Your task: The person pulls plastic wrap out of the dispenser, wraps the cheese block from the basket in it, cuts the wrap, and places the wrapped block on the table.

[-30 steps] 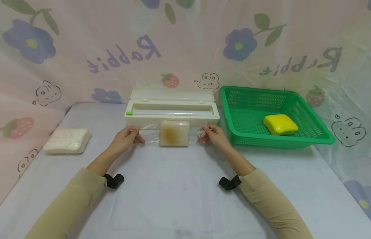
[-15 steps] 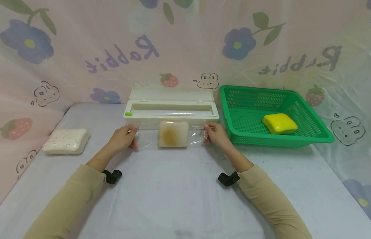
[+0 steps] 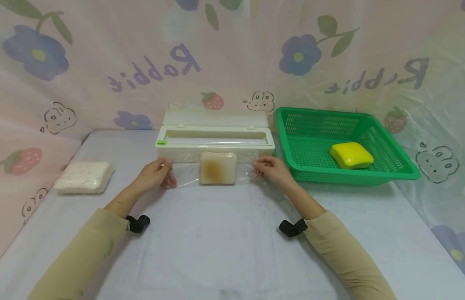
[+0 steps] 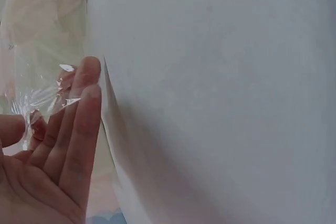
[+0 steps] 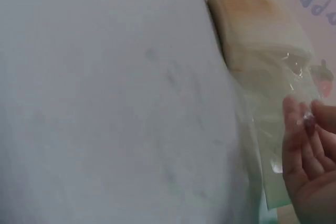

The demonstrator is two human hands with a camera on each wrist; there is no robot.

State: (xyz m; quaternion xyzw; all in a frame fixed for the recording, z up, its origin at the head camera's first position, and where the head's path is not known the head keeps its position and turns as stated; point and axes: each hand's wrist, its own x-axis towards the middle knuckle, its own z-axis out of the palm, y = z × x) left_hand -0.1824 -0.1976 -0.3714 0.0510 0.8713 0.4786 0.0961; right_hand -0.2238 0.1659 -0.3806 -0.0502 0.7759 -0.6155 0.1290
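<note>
A slice-shaped piece of toast bread, white with a browned patch, lies on the table in front of the white wrap dispenser. Clear plastic wrap stretches across it to both sides. To its left, my left hand pinches one side of the film between thumb and index finger, the other fingers extended beneath in the left wrist view. My right hand pinches the opposite side; the right wrist view has film bunched at its fingertips. The dispenser's lid stands raised, and a film roll shows inside.
At the right stands a green basket holding a yellow bread-shaped block. A white speckled block lies on the left of the table. A printed curtain hangs behind the white-covered table.
Both hands first spread apart slightly, drawing the film tauter beside the bread, and still hold it. My right wrist has since shifted a little to the right. The bread stays in nearly the same place.
</note>
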